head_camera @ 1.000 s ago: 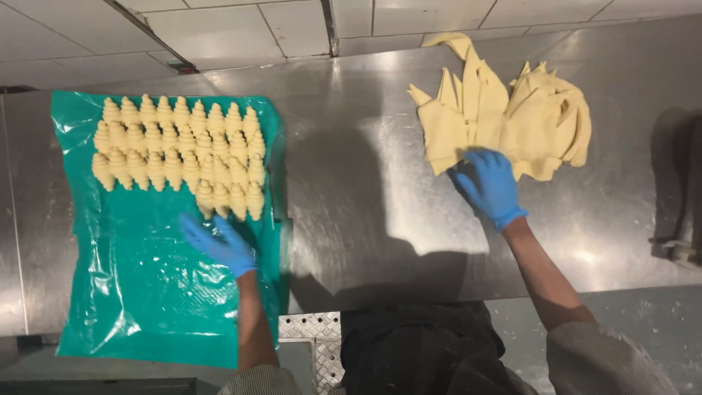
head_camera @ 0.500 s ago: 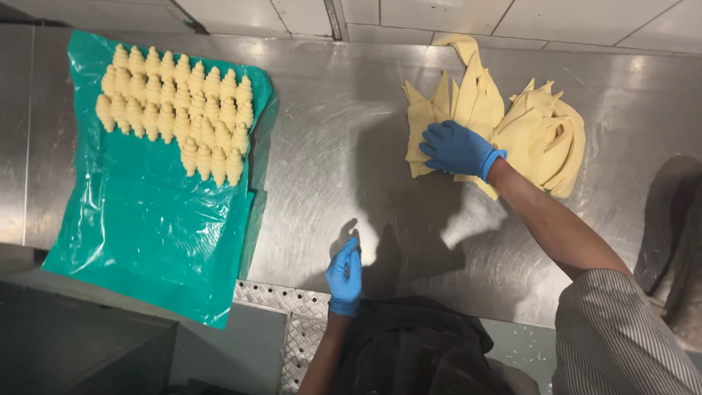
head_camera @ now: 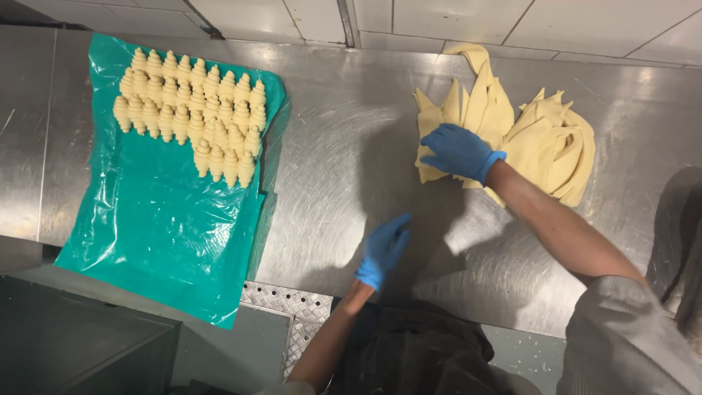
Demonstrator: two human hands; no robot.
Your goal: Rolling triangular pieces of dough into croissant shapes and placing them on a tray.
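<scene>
A pile of pale yellow dough triangles (head_camera: 541, 139) lies at the back right of the steel worktop (head_camera: 344, 168). My right hand (head_camera: 459, 151), in a blue glove, rests on the left part of that pile, fingers spread over a piece. My left hand (head_camera: 384, 250), also gloved in blue, hovers over bare steel near the front edge with nothing in it. On the left, a green plastic sheet (head_camera: 161, 219) carries several rows of shaped raw croissants (head_camera: 191, 115) at its far end.
White wall tiles (head_camera: 439, 18) run along the back of the worktop. A ribbed metal plate (head_camera: 289, 311) shows below the front edge, beside a dark surface (head_camera: 73, 336) at lower left. A dark shape (head_camera: 684, 241) sits at the right edge.
My left hand left the green sheet and moved right to the front middle of the worktop. My right hand shifted up and left onto the dough pile's left side.
</scene>
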